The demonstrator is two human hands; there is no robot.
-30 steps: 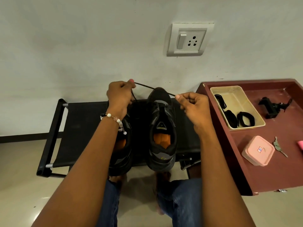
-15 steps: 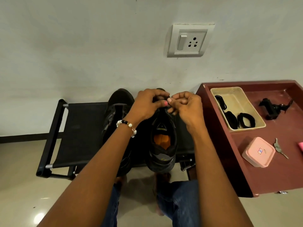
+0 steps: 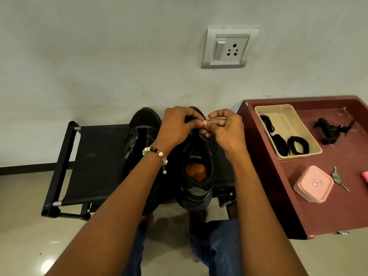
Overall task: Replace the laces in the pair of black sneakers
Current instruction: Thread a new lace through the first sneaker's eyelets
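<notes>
Both hands now together over right sneaker [image 3: 196, 172] toe, left hand [image 3: 177, 126] and right hand [image 3: 225, 128] curled, grasp unclear

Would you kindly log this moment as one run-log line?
phase: lacing | left hand: at right sneaker toe | right hand: same | left sneaker: on stool

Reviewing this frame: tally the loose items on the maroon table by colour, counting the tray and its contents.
Black: 4, three lace bundles in the tray plus a clamp-like gadget
Cream: 1, the tray
Pink: 2, a lidded box and an item cut off at the edge
Grey: 1, keys
Total: 8
</notes>
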